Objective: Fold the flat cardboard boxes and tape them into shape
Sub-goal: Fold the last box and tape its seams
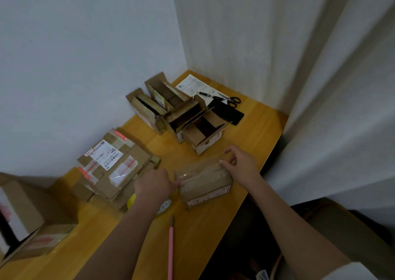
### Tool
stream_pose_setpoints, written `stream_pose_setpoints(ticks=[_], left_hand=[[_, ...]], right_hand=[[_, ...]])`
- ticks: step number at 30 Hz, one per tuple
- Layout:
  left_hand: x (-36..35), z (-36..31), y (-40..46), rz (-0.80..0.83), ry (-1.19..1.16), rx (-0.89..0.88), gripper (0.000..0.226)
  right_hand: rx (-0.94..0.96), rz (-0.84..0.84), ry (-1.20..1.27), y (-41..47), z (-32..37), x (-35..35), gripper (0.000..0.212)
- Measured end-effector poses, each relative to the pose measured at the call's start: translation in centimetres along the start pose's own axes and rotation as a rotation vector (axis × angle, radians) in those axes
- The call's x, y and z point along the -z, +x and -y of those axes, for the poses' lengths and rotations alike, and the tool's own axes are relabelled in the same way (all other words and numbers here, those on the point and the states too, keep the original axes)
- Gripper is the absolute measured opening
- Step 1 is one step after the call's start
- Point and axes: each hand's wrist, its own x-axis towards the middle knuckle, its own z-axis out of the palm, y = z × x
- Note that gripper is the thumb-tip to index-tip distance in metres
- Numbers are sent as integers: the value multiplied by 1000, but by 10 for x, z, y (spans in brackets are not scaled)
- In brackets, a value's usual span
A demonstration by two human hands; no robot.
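Nearest the camera, a pink rod (170, 252) lay on the yellow desk (205, 237) at about six o'clock, with both forearms reaching past it to a small box (205, 183) near the middle of the view. That box was folded into shape and a shiny strip of clear tape (188, 176) ran along its top seam; the left hand (155, 183) was curled against its nine o'clock end, seemingly pressing or pinching the tape there, while the right hand (240, 164) touched its two o'clock corner with thumb and fingers loosely bent. By my reading this box was almost sealed. Four folded boxes (179, 113) stood open-topped in a cluster at twelve o'clock, so a good share looked done, though their tops were unsealed. A stack of flat boxes (113, 166) waited at ten o'clock, just beside the left hand, so several were left. A roll of tape (163, 207) showed partly under the left wrist. Scissors (232, 100), a pen (206, 94) and a sheet of paper (193, 85) lay in the far corner at one o'clock. Open desk was narrow: the edge (252, 183) ran close by the right hand at three o'clock, with walls behind and a larger box (32, 222) at eight o'clock
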Motion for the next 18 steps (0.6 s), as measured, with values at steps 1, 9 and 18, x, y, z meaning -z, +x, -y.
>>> stream_pose_setpoints(ticks=[1,9,18], left_hand=[[0,-1,1,9,0,1,61],[-3,-1,4,31,-35,9,65],[-5,3,6,26,-59,14,64]], right_hand=[[-6,-33,54,-1,-2,0,15],[-98,-160,247,-6,-29,-15,11],[-265,-129,388,0,-37,-35,26]])
